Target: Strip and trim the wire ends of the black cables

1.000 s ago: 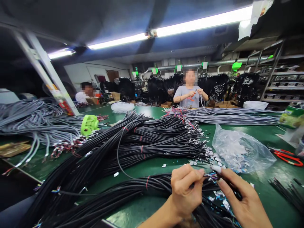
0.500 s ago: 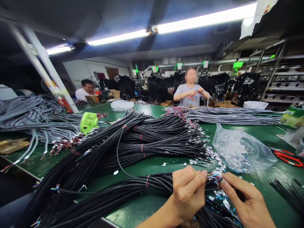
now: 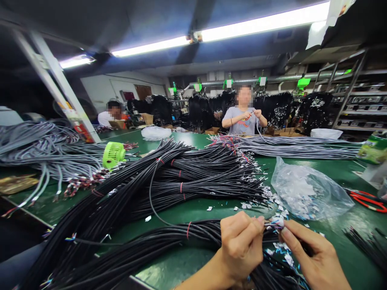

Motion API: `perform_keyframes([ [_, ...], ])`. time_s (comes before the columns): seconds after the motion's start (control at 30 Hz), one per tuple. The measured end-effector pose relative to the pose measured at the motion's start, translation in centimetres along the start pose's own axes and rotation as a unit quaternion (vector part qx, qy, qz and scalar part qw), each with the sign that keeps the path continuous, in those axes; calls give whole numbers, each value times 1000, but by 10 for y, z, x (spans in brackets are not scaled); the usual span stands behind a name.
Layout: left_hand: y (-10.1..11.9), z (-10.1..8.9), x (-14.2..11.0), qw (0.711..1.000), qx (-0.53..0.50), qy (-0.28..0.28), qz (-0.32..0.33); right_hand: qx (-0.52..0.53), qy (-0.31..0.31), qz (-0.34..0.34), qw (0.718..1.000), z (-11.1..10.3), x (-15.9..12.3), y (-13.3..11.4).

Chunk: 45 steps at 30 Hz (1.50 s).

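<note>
My left hand (image 3: 242,241) is closed in a pinch around a cable near its stripped end. Thin coloured wires (image 3: 269,226) stick out of that end toward my right hand (image 3: 314,247), whose thumb and fingers are pinched on them. A white scrap (image 3: 277,220) shows at the right fingertips; whether it is still attached to the cable I cannot tell. Beneath my hands runs a bundle of black cables (image 3: 157,238) with a red tie around it. Small white and blue scraps (image 3: 288,259) lie on the green table below the fingers.
Further black cable bundles (image 3: 208,187) lie ahead. A clear plastic bag (image 3: 311,193) with white scraps sits at right, beside red-handled cutters (image 3: 367,200). Grey cables (image 3: 45,149) and a green fan (image 3: 113,155) are at left. A co-worker (image 3: 242,121) handles a grey cable across the table.
My hands stay in nearly the same place, and a little more of the white scrap shows at my right fingertips. The co-worker's hands have shifted slightly.
</note>
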<state>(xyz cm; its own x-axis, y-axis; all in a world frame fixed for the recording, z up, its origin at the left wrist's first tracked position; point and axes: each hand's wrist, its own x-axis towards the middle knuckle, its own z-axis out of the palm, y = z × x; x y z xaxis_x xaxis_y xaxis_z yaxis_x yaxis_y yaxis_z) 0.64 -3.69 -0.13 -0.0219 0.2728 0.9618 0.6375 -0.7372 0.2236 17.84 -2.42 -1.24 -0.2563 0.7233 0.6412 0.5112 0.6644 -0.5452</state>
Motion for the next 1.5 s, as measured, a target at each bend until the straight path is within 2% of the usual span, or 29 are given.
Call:
perform_keyframes([
  [0.1, 0, 0, 1, 1000, 1, -11, -14, -25, 35, -9, 999, 1, -1, 2],
  [0.2, 0, -1, 2, 997, -4, -68, -34, -54, 75, -30, 995, 0, 0, -2],
  [0.33, 0, -4, 5, 990, -12, -134, -30, -66, 94, -58, 992, -2, 3, -6],
  [0.4, 1, -6, 8, 985, -26, -160, -51, -63, 97, -69, 991, -3, 4, -7],
  [0.47, 3, -7, 11, 976, -57, -187, -99, -58, 96, -76, 991, -3, 5, -7],
  [0.57, 3, -7, 15, 944, -129, -227, -204, -48, 91, -72, 992, -4, 5, -7],
  [0.63, 2, -6, 15, 901, -204, -245, -293, -35, 92, -44, 994, -3, 4, -7],
  [0.7, 1, -3, 15, 852, -275, -251, -368, -17, 108, 21, 994, -1, 2, -8],
  [0.73, 0, -2, 14, 837, -293, -246, -391, -5, 120, 62, 991, 0, 2, -8],
  [0.77, 0, 0, 13, 834, -293, -238, -402, 11, 128, 98, 987, 0, 2, -8],
  [0.83, 2, 2, 11, 857, -256, -214, -393, 52, 124, 133, 982, 1, 3, -9],
  [0.97, 6, 2, 9, 907, -178, -190, -333, 96, 98, 104, 985, -2, 9, -16],
  [1.2, 8, 3, 8, 932, -149, -190, -271, 78, 88, 31, 993, -7, 11, -23],
  [1.37, 8, 6, 4, 944, -130, -177, -247, 20, 104, -63, 992, -7, 8, -22],
  [1.43, 8, 6, 2, 953, -115, -176, -218, 32, 81, -47, 995, -7, 9, -19],
  [1.5, 7, 6, 1, 960, -105, -174, -195, 86, 40, 21, 995, -8, 10, -16],
])
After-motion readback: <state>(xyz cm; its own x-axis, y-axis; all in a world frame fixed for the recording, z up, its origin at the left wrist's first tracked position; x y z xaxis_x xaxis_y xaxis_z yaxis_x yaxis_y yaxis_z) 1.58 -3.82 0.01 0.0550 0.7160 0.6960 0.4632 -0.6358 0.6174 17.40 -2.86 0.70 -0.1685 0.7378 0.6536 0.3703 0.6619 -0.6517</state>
